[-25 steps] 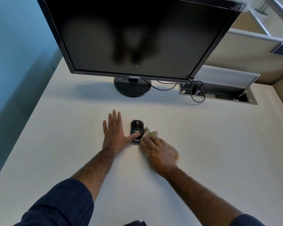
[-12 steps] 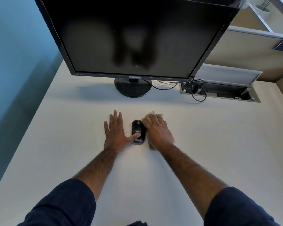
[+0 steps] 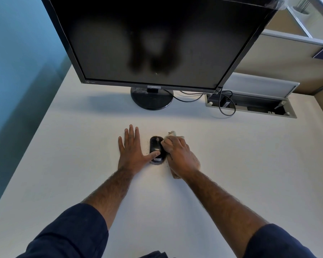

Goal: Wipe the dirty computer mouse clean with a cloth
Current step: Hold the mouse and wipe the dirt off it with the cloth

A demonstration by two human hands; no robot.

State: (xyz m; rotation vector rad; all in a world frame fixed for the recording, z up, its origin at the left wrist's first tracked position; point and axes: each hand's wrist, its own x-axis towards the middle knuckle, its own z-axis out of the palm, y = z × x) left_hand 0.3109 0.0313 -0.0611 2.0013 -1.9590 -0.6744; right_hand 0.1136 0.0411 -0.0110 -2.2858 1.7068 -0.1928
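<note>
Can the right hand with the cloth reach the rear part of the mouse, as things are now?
Probably not fully. The left hand lays its thumb across the rear of the mouse, so the right hand and cloth seem free only at the front and right side.

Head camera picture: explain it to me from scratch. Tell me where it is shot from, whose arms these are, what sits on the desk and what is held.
The picture comes from a wide-angle camera worn on a person's head, looking forward and down, so the two arms that reach in from the bottom are the wearer's own. There is no machine here, only bare hands.

On the white desk lies a black computer mouse, with small dark specks of dirt around it. The left hand lies flat beside the mouse, its thumb pressing on the near end to steady it. The right hand grips a bunched beige cloth against the mouse's right side.

Farther back stands a dark, switched-off monitor on a round foot, with cables running into an open cable tray set in the desk.
</note>
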